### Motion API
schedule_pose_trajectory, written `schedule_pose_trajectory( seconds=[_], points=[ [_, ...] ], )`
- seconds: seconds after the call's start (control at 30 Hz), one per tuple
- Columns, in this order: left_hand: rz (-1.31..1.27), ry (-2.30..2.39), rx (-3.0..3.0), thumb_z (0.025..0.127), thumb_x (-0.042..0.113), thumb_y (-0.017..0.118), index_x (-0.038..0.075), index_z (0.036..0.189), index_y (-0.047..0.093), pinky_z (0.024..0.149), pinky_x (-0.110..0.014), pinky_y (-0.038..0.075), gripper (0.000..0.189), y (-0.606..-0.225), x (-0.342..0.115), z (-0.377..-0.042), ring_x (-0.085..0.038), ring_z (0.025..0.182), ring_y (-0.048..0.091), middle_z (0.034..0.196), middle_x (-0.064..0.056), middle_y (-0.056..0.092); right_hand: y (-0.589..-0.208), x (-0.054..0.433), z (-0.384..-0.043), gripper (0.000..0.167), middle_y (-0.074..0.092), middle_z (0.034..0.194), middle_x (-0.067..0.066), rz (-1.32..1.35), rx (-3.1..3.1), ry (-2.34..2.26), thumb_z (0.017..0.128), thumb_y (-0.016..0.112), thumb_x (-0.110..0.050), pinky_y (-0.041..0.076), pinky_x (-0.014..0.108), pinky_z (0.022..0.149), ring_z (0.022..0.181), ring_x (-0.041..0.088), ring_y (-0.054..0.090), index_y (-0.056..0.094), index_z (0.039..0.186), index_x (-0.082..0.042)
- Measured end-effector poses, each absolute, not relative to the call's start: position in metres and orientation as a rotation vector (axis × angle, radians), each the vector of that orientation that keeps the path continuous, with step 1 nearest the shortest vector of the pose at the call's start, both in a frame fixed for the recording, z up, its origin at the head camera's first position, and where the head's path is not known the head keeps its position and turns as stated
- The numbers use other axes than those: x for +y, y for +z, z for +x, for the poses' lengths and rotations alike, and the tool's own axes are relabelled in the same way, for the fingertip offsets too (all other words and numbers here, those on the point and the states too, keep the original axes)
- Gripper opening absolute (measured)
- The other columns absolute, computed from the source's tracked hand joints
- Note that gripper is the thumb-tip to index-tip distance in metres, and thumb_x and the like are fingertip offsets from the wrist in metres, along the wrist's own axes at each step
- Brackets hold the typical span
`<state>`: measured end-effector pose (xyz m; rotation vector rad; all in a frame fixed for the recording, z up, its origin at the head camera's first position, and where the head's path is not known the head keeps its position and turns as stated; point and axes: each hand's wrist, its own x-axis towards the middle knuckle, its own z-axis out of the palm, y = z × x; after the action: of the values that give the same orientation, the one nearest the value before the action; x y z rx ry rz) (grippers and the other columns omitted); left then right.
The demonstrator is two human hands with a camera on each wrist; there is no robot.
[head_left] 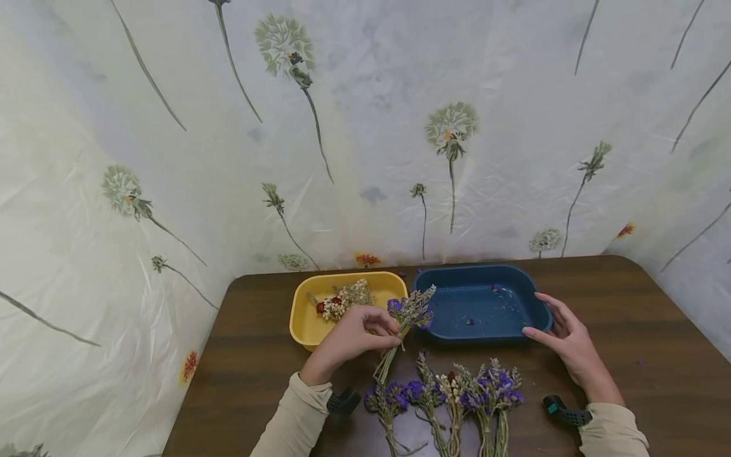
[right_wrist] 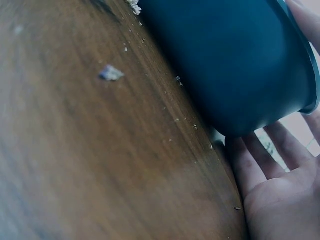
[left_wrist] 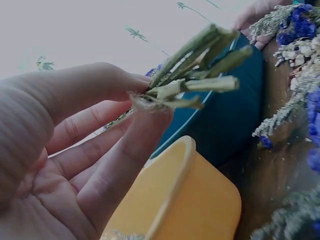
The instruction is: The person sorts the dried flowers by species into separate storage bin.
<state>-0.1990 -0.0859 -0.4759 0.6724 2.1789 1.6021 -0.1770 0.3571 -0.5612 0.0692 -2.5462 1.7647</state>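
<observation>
Just below the center of the frame, a person's left hand pinches a dried flower bunch by its tied stems, thumb and fingertips closed together while purple and gray-green heads tilt to the upper right, over the near side of the gap between two trays. At lower right, the right hand, thumb and fingers spread wide, holds the right end of a blue tray, where a few purple petals lie scattered. Left of it stands a yellow tray bearing more dried flowers, cream and dark red among them. Along the bottom center, a row of bunches, mostly purple with one cream, rests on a dark wooden table. Pale sheeting printed with dandelions fills the upper frame behind the table.
</observation>
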Motion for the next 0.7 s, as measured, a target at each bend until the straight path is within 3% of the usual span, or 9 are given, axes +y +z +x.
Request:
schedule_pose_trajectory(
  seconds=[0.27,0.53,0.7],
  points=[
    [0.679,1.551,2.201,0.089,0.011,0.081,0.007,0.097,0.077,0.069,-0.025,0.058,0.010,-0.469,-0.059,-0.217,-0.011,0.077,0.074,0.097,-0.012,0.078,-0.563,0.359,-0.177,0.075,0.012,0.174,-0.012,0.093,-2.548,1.758,0.103,0.065,-0.019,0.025,-0.005,0.098,0.163,0.015,0.006,0.024,0.165,-0.030],
    [0.734,1.445,2.254,0.091,0.013,0.080,0.012,0.094,0.078,0.068,-0.028,0.058,0.004,-0.460,-0.036,-0.236,-0.009,0.078,0.072,0.097,-0.004,0.078,-0.564,0.359,-0.177,0.075,0.014,0.174,-0.011,0.092,-2.557,1.733,0.103,0.065,-0.020,0.029,-0.004,0.097,0.159,0.009,0.014,0.025,0.165,-0.029],
    [0.753,1.421,2.219,0.091,0.009,0.079,0.007,0.096,0.077,0.073,-0.031,0.062,0.005,-0.456,-0.021,-0.249,-0.012,0.074,0.072,0.096,-0.007,0.078,-0.564,0.360,-0.178,0.074,0.014,0.174,-0.009,0.098,-2.554,1.728,0.103,0.065,-0.019,0.028,-0.004,0.098,0.159,0.008,0.015,0.025,0.165,-0.028]
  ],
)
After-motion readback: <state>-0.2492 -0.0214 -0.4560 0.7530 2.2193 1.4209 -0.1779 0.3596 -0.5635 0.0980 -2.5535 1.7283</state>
